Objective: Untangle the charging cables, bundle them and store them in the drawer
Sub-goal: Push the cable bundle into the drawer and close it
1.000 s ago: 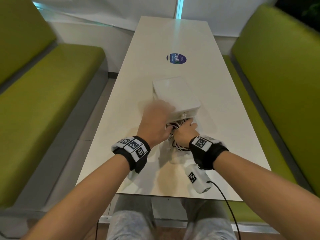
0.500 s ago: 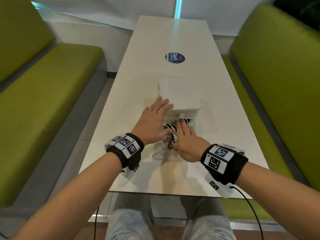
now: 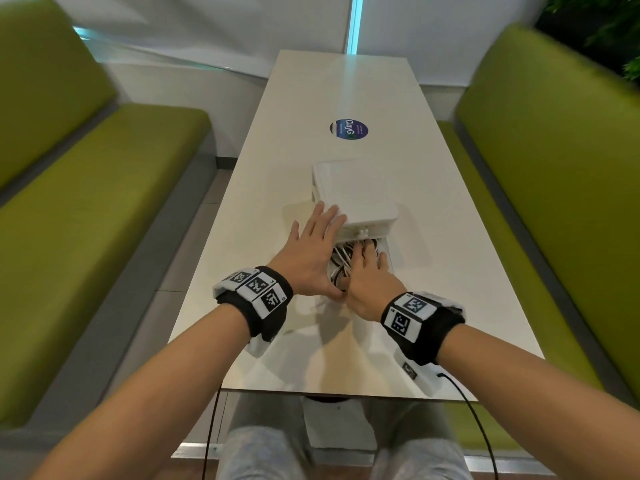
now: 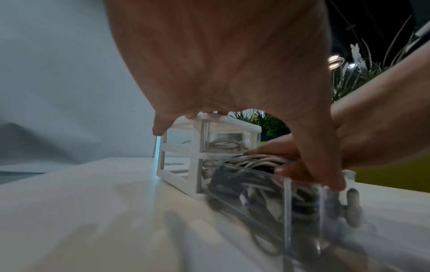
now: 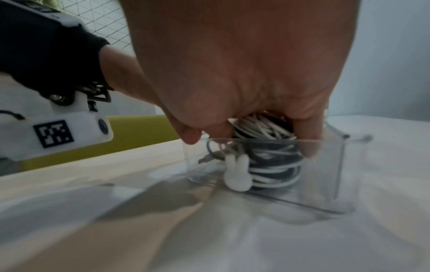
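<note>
A small white drawer unit stands mid-table with its clear lower drawer pulled out toward me. Coiled white and dark charging cables fill that drawer. My right hand lies flat on top of the cables, fingers straight and pressing down into the drawer. My left hand is flat too, its fingers resting on the unit's near left corner and its thumb down by the drawer's front rim. In the left wrist view more cable shows in the shut upper drawer.
The white table carries a round blue sticker beyond the unit. Green bench seats run along both sides. A white bunny-shaped knob sticks out from the open drawer's front. My knees are under the near table edge.
My right hand went from curled in the drawer to lying flat on the cables. The left hand spread out, its fingers settling on the unit's corner.
</note>
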Motion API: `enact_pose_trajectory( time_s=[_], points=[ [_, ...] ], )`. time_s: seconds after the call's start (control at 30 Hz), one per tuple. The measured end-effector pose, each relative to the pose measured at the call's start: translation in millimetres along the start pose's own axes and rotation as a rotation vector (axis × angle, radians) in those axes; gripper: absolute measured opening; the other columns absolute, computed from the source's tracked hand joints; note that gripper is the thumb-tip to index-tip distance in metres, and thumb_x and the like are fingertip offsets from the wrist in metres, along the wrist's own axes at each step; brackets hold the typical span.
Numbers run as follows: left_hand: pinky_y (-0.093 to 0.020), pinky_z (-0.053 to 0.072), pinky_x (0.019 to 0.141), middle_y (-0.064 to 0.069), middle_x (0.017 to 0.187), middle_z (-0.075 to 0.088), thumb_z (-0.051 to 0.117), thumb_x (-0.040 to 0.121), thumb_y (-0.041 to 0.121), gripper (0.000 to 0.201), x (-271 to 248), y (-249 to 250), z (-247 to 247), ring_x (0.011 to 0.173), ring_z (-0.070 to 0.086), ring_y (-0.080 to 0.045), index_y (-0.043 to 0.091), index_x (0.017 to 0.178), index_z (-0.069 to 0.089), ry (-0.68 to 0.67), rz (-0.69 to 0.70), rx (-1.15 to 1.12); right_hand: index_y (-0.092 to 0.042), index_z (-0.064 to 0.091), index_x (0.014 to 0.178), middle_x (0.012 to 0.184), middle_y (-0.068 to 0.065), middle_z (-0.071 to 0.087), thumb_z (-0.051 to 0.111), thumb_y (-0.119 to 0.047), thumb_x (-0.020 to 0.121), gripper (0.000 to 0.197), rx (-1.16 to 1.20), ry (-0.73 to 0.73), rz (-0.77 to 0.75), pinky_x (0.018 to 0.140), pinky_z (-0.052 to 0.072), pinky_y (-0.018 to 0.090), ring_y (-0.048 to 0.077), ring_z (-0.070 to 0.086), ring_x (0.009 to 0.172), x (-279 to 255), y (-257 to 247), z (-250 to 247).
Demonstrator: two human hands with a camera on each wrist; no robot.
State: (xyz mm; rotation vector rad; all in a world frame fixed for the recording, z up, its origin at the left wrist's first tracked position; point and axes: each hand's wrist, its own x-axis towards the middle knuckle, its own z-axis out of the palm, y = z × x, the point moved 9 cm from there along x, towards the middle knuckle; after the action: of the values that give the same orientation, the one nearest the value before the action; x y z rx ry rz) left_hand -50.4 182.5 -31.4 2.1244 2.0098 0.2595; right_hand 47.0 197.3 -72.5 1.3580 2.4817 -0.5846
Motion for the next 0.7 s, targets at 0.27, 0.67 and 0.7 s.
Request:
enact_pose_trajectory(
  time_s=[0.27, 0.67, 0.7],
  points=[
    [-0.064, 0.006, 0.116, -0.001, 0.162, -0.013, 0.074, 0.051, 0.076, 0.143, 3, -4, 3, 0.147, -0.023, -0.021, 0.016, 0.153, -0.005, -0.022, 0.017, 0.006, -0.011, -0.009, 0.153, 0.161, 0.011, -0.016, -0.004, -0.063, 0.087, 0.084, -0.441, 0.161, -0.349, 0.12, 0.017, 0.049, 0.031, -0.005, 0.149, -26, 13, -11],
    [-0.066, 0.008, 0.115, -0.007, 0.161, -0.014, 0.082, 0.045, 0.07, 0.152, 5, -3, 5, 0.146, -0.025, -0.027, 0.011, 0.153, -0.008, -0.055, -0.004, 0.133, -0.009, -0.016, 0.15, 0.16, 0.011, -0.016, 0.045, -0.062, 0.09, 0.101, -0.515, 0.157, -0.491, 0.121, 0.007, 0.049, 0.031, -0.013, 0.148, 8, 15, -5],
    [-0.068, 0.011, 0.114, -0.006, 0.161, -0.01, 0.082, 0.046, 0.069, 0.149, 6, -4, 3, 0.147, -0.023, -0.027, 0.014, 0.153, -0.006, -0.039, -0.013, 0.126, -0.008, -0.012, 0.151, 0.161, 0.012, -0.013, 0.046, -0.061, 0.09, 0.099, -0.53, 0.174, -0.509, 0.121, 0.008, 0.048, 0.032, -0.01, 0.148, 9, 16, -7]
  ],
)
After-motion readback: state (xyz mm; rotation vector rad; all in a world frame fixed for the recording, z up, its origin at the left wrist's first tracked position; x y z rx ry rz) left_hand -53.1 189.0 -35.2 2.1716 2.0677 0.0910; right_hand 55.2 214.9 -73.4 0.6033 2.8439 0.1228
